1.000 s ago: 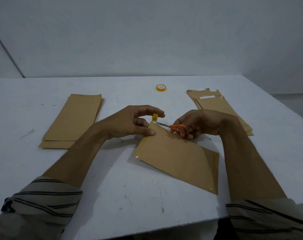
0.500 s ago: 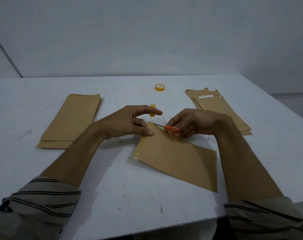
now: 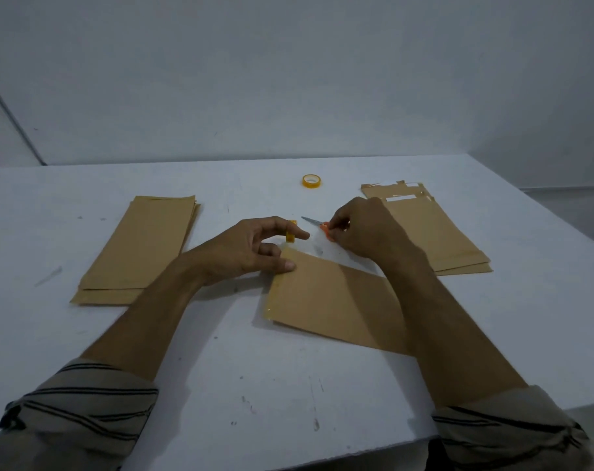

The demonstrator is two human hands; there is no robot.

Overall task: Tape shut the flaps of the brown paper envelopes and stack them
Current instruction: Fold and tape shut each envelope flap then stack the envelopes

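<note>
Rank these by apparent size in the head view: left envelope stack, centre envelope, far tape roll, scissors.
Largest: left envelope stack and centre envelope, near alike, the envelope partly under the right forearm, so unranked.
Smallest: scissors and far tape roll, both small; the right hand hides most of the scissors, so unranked.

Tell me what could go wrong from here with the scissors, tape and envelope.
1. The scissors in the right hand have their blades close to the index finger of the left hand; a careless move could nick it.
2. Only the left thumb pins the middle envelope, at one corner, so it may swivel and leave the tape crooked.
3. The yellow tape at the left index finger could stick to skin or to itself.
</note>
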